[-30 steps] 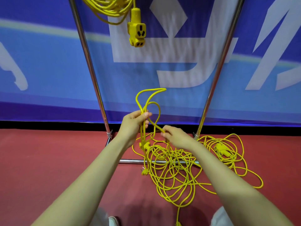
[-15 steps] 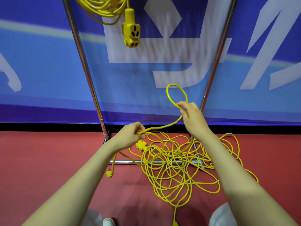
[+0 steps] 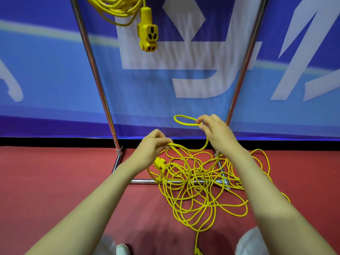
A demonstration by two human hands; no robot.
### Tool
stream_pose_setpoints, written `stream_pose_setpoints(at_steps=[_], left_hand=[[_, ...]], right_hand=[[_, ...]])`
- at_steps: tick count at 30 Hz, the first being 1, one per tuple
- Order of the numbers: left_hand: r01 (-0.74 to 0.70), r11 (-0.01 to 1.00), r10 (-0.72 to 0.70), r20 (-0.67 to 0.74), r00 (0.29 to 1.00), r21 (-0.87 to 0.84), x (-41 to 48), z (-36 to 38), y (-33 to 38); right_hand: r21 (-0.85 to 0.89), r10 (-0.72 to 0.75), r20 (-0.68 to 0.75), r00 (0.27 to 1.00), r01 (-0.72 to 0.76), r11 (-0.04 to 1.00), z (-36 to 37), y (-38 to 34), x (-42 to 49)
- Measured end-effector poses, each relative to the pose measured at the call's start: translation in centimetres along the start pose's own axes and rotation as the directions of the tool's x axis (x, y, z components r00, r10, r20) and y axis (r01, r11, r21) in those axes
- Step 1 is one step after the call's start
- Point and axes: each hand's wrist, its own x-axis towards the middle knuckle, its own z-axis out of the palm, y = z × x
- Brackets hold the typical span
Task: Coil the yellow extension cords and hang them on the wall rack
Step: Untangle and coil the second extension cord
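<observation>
The loose cord point(image 3: 197, 183) lies tangled on the red floor point(image 3: 46, 181), lower centre of the frame. The left hand point(image 3: 152, 144) grips a strand with curled fingers. Just above it, the right hand point(image 3: 215, 131) pinches a small loop point(image 3: 185, 120). Another coil point(image 3: 117, 6) hangs on the rack point(image 3: 96, 76), upper left of centre.

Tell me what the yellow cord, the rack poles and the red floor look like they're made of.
Yellow cord: flexible plastic or rubber sheathing, smooth with a slight sheen; it falls in soft loops.
Rack poles: metal tube, polished chrome-like finish, showing bright streaky reflections.
Floor: red, matte, finely grained; perhaps vinyl or rubber sports flooring, not certain.
</observation>
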Motion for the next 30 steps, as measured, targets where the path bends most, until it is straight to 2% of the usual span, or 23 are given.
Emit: stream_pose_setpoints(at_steps=[4, 7, 10, 12, 15, 19, 21, 22, 25, 28, 30], left_hand=[[-0.056, 0.998, 0.056, -0.043, 0.997, -0.004, -0.1, -0.2, 0.6], [-0.012, 0.997, 0.005, -0.091, 0.996, -0.077, 0.0, -0.2, 0.9], [-0.041, 0.999, 0.036, -0.115, 0.993, -0.035, 0.1, 0.1, 1.1], [-0.105, 0.991, 0.115, -0.119, 0.986, 0.085, 0.2, 0.3, 0.9], [-0.16, 0.966, 0.187, -0.122, 0.975, 0.202, 0.1, 0.9, 0.4], [-0.139, 0.987, 0.152, -0.182, 0.971, 0.083, 0.2, 0.7, 1.2], [-0.116, 0.987, 0.133, -0.166, 0.977, 0.108, 0.4, 0.7, 1.3], [-0.083, 0.988, 0.102, -0.146, 0.984, 0.129, 0.6, 0.5, 1.2], [0.073, 0.99, -0.057, -0.126, 0.99, 0.122, 0.9, -0.2, 0.6], [0.138, 0.987, -0.126, -0.127, 0.984, 0.083, 0.7, -0.7, 0.5], [0.194, 0.98, -0.199, -0.126, 0.972, -0.047, 0.7, -0.8, 0.5]], right_hand=[[0.11, -0.021, 0.009, 1.0, 0.02, 0.994, -0.3, -0.5, 0.1], [0.225, -0.043, 0.031, 0.999, 0.035, 0.974, -0.9, -1.2, -0.1], [0.332, -0.065, 0.151, 0.986, 0.011, 0.943, -1.2, -1.9, -0.3], [0.409, -0.085, 0.251, 0.964, -0.026, 0.912, -0.7, -2.1, -0.4], [0.573, -0.071, 0.322, 0.944, -0.134, 0.809, -0.1, -2.0, -0.3], [0.725, -0.053, 0.354, 0.934, -0.238, 0.646, 0.2, -2.4, -0.4], [0.754, -0.043, 0.364, 0.93, -0.267, 0.601, 0.5, -2.6, -0.4], [0.73, -0.03, 0.36, 0.933, -0.261, 0.631, 0.7, -2.6, -0.4], [0.471, 0.004, 0.332, 0.943, -0.17, 0.865, 0.7, -1.7, -0.4], [0.383, 0.038, 0.406, 0.913, -0.208, 0.9, 0.4, 0.1, -0.4], [0.296, 0.066, 0.419, 0.906, -0.205, 0.933, 0.6, 0.5, -0.5]])
